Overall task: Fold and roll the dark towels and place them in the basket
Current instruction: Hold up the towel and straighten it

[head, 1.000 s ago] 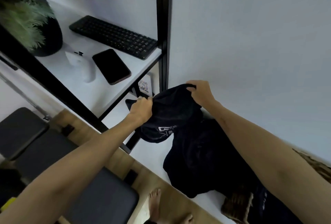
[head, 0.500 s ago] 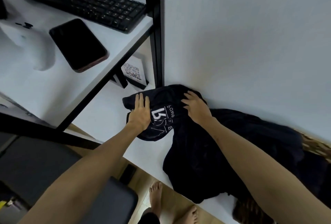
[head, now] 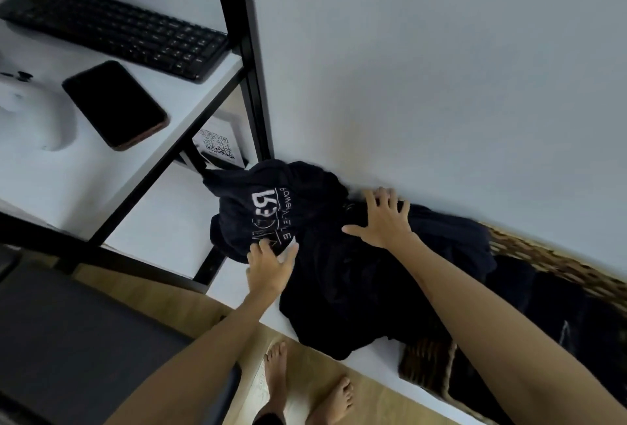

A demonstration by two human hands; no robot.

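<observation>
Dark towel (head: 271,210) at centre | left hand (head: 271,266), right hand (head: 383,221) both flat, fingers wide, pressing to smooth it | basket (head: 549,255) lower right

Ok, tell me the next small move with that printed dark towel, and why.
Probably smooth it flat. The printed towel lies bunched against the wall, unfolded, with the left hand flat on its near edge and the right hand spread on the dark pile beside it. Nothing is gripped.
</observation>
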